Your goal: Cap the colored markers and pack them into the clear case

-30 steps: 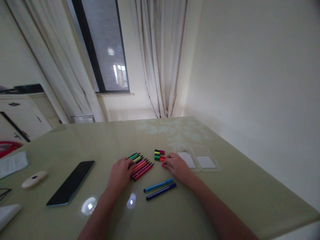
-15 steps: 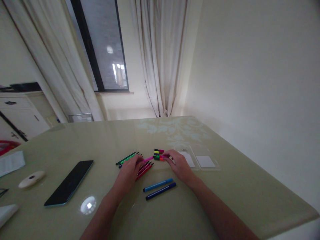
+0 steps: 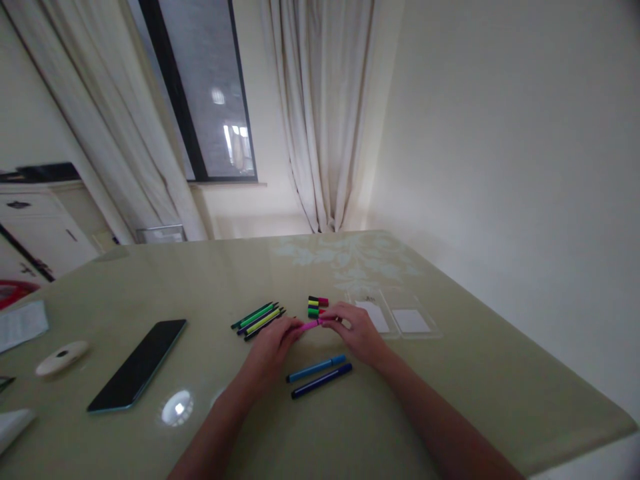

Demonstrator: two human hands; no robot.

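Note:
My left hand [image 3: 273, 344] and my right hand [image 3: 355, 331] meet over the table, each pinching one end of a pink marker [image 3: 311, 325]. The hands cover whatever pens lie beneath them. A few green and yellow markers [image 3: 257, 318] lie left of my left hand. A small cluster of short caps [image 3: 316, 305] sits just beyond the pink marker. Two blue markers [image 3: 320, 374] lie side by side in front of my hands.
A black phone [image 3: 137, 363] lies to the left on the green table [image 3: 450, 373]. A clear open case [image 3: 395, 319] sits right of my right hand. A white oval object [image 3: 61, 357] and papers [image 3: 23, 323] are at the far left.
My left hand lifted a pink marker out of the row and brought it right; my right hand took hold of its other end. The red and pink pens of the row no longer show.

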